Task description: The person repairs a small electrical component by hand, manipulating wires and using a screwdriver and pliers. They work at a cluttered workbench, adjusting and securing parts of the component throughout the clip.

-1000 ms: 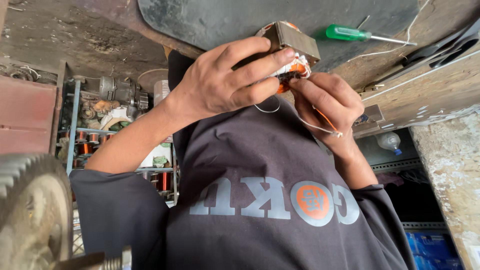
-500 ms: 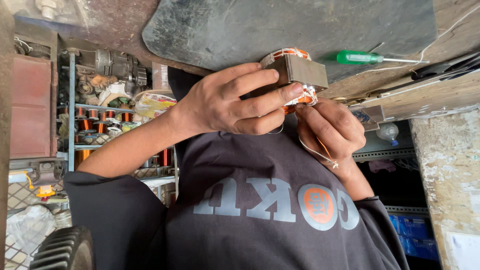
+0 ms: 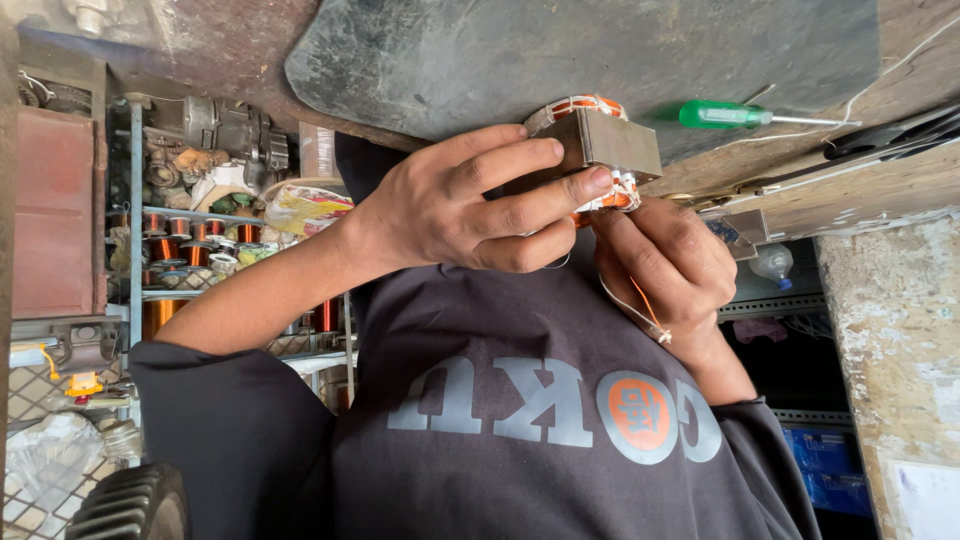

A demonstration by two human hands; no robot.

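Copper-wound coil block (image 3: 600, 145), seemingly gripped between hands (image 3: 560, 225)

under your left fingers (image 3: 520, 190) the block (image 3: 610, 145) is dull grey-brown metal, and the coil (image 3: 575, 105) past its far edge is banded orange and white. just beside your right fingers (image 3: 640, 255) a thin orange wire (image 3: 648, 305) and a white wire (image 3: 620, 300) trail down. beyond the fingertips the screwdriver (image 3: 720, 114) has a bright green handle, and the mat (image 3: 560, 55) is dark grey. below your hands the shirt (image 3: 500, 460) is charcoal with grey letters and an orange disc.
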